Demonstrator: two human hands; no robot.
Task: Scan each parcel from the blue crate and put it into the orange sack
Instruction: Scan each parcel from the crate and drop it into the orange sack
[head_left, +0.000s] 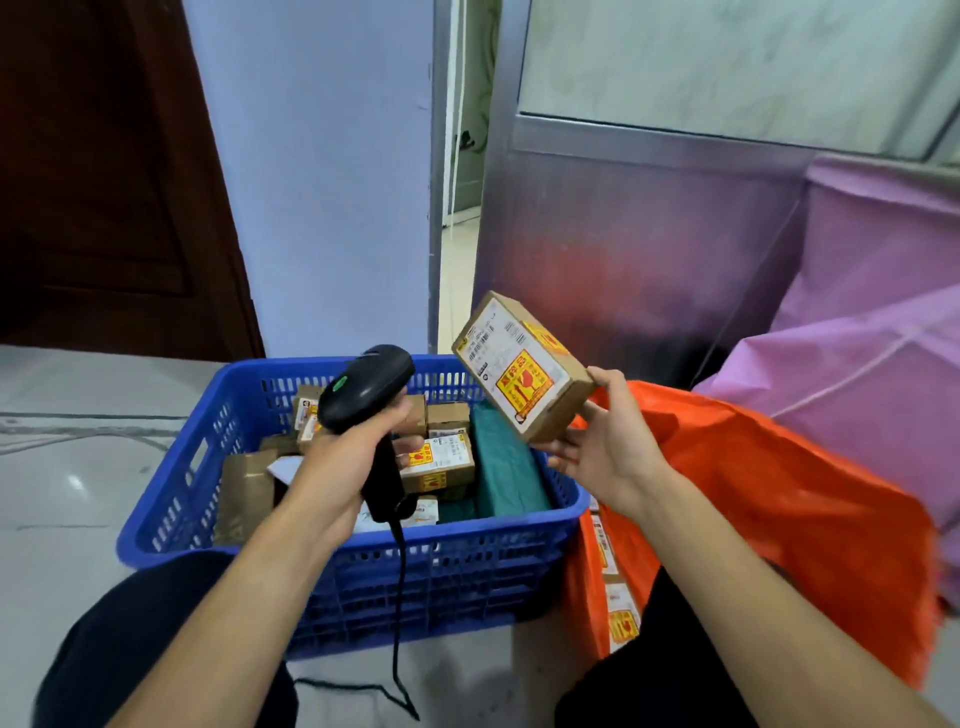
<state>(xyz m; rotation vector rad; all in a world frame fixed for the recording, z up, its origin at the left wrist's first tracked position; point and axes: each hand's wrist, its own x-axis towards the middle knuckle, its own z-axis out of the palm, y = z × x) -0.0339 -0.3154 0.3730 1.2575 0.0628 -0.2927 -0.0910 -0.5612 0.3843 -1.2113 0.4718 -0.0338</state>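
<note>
- The left hand (340, 462) is holding a black scanner (366, 387) by the handle; its grip is clamped round the handle, and the scanner head is sitting raised above the blue crate (467, 582).
- The right hand (608, 447) is holding a brown cardboard parcel (522, 366) by its lower end; its grip is pinching that end, thumb on the edge nearest the sack and fingers underneath.
- The parcel is hanging tilted in the air, above the far right corner of the crate and just beside the mouth of the orange sack (779, 483). Its labelled face is showing a white barcode label and a yellow and red sticker.
- The crate is sitting on the pale floor (67, 467) and is holding several more boxes (439, 460), with a green package (506, 467) lying along its right wall.
- The sack is standing open against the right side of the crate, and labelled packets (621, 613) are showing inside it.
- The scanner cable (397, 597) is hanging down the front of the crate and trailing onto the floor.
- Purple sacks (872, 322) are standing behind the orange sack.
</note>
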